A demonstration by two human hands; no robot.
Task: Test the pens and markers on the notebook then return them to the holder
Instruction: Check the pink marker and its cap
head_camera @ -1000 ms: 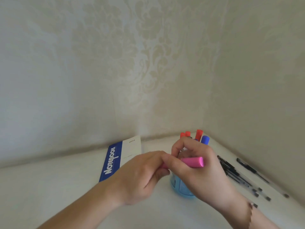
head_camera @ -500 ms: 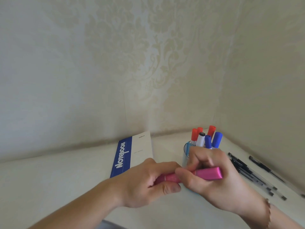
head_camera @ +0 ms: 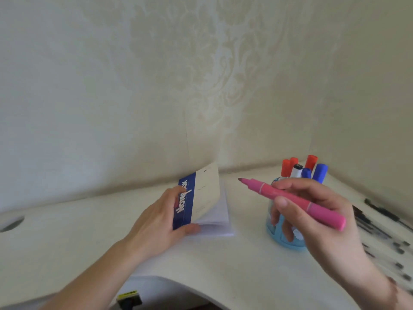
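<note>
The pink marker is uncapped, its tip bare and pointing left toward the notebook, and it is held in the air above the desk in front of the holder, slanting down to the right. The right hand has it gripped along the middle of the barrel, thumb on the near side and fingers curled round the far side. The notebook lies on the white desk to the left of the marker, well short of its tip; its blue and cream cover is lifted and bent upward, showing white pages underneath. The left hand clasps the cover's spine edge, the thumb at the near corner and the fingers behind the blue strip, so the two hands are apart, each clamped on its own thing. The blue holder stands behind the right hand, partly hidden by the fingers, with red, blue and white-bodied markers standing upright in it. Black pens lie in a loose row on the desk at the far right, blurred. The desk sits in a corner of pale patterned wall, and a round hole is cut in the desk at the far left
</note>
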